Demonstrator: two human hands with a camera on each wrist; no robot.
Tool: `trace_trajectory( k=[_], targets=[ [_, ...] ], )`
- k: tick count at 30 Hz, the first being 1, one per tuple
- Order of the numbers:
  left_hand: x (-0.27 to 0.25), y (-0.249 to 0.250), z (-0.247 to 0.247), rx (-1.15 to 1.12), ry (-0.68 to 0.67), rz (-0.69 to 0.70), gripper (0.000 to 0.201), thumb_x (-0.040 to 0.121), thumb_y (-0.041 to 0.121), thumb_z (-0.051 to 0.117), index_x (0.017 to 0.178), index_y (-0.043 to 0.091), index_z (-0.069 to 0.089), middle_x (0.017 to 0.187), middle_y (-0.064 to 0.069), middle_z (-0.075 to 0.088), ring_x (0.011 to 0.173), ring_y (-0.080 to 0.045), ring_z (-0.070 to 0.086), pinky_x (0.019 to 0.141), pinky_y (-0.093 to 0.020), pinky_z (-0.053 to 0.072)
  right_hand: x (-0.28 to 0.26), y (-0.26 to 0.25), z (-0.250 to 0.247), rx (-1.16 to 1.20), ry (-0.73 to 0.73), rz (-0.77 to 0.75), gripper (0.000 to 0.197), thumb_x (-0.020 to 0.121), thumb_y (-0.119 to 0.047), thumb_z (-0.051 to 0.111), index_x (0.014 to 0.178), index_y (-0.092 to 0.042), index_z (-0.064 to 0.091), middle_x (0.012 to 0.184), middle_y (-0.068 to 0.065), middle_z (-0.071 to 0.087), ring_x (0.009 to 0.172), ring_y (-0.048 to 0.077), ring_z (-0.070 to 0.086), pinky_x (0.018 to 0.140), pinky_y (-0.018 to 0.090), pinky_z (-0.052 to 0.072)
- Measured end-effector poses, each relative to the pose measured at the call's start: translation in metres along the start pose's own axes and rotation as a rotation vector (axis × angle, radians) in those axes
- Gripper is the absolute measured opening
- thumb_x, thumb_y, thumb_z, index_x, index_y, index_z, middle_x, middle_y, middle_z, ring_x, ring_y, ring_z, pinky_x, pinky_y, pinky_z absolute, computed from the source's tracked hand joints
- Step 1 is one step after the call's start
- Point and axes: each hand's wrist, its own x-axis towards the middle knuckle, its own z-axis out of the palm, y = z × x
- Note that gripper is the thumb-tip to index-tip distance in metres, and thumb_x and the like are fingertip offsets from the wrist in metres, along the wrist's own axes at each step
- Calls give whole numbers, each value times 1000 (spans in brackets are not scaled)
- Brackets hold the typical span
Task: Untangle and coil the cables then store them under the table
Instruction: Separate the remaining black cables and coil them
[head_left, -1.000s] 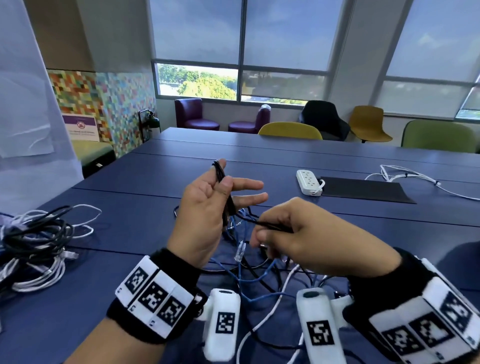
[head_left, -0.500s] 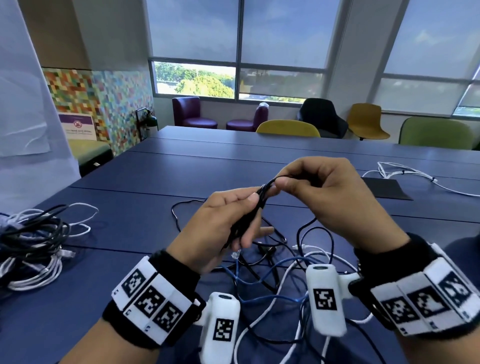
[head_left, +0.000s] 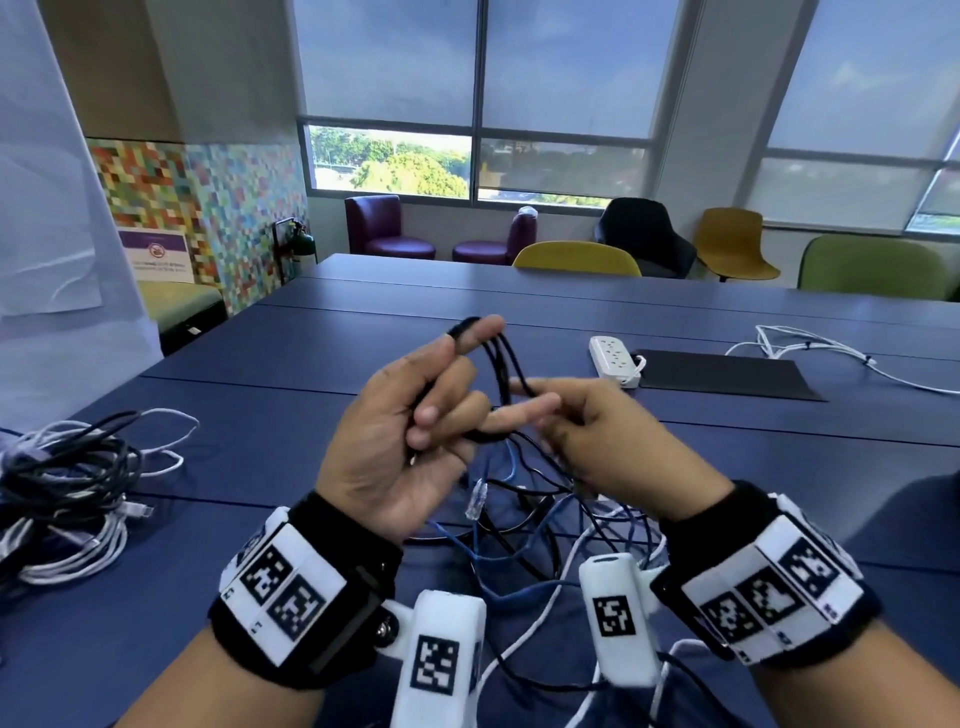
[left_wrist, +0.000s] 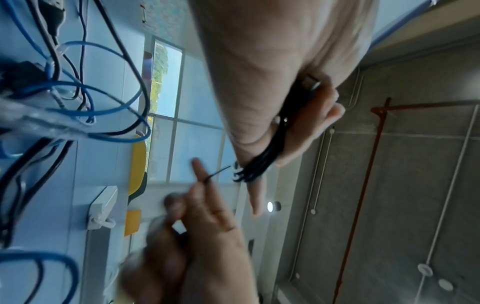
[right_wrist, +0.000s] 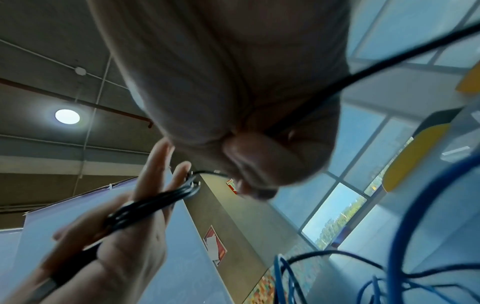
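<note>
A thin black cable is looped in several turns over the fingers of my left hand, which is raised palm-up above the blue table. The thumb and curled fingers hold the loops; the left wrist view shows the bundle crossing the palm. My right hand is just right of it, blurred, pinching the free strand of the same cable. In the right wrist view that strand runs through the right fingers. A tangle of blue, black and white cables lies under both hands.
A heap of black and white cables lies at the table's left edge. A white power strip and a black mat sit beyond the hands. A loose white cable trails at the far right. Chairs stand behind the table.
My right hand has dropped from the top of the loop to the lower right of the left hand, drawing the strand along. The left hand has turned palm-up and risen.
</note>
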Motion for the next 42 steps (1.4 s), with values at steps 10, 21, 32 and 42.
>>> trace_trajectory(
  k=[10,21,32,42],
  targets=[
    [9,2,-6,246,286,290,22,101,12,39,118,1,47,69,-4,66,51,-17,62,86,-51,56,-30,-37,10,-501,-324,-126,26,97,-23,49,83,-12,69,53,-6,51,50,3,47,50,16,36],
    [3,-18,2,684,142,174,41,95,5,46,135,2,46,81,-3,73,74,-15,70,71,-29,59,-30,-44,-20,-242,19,-328,20,93,-25,63,76,-16,69,62,-14,64,55,4,53,55,22,44],
    [-5,-13,4,542,-80,-18,33,99,17,41,113,-6,59,49,-6,53,38,-10,36,44,-20,35,-12,-23,-22,153,329,-313,10,71,-19,83,79,-15,79,70,-3,75,67,12,67,55,18,48],
    [-5,-5,11,137,-14,28,43,99,17,39,131,-9,50,45,6,41,39,-4,31,44,-19,30,-3,-10,-10,161,259,-103,25,96,-9,58,112,-20,73,62,-2,52,47,24,40,42,30,43]
  ],
)
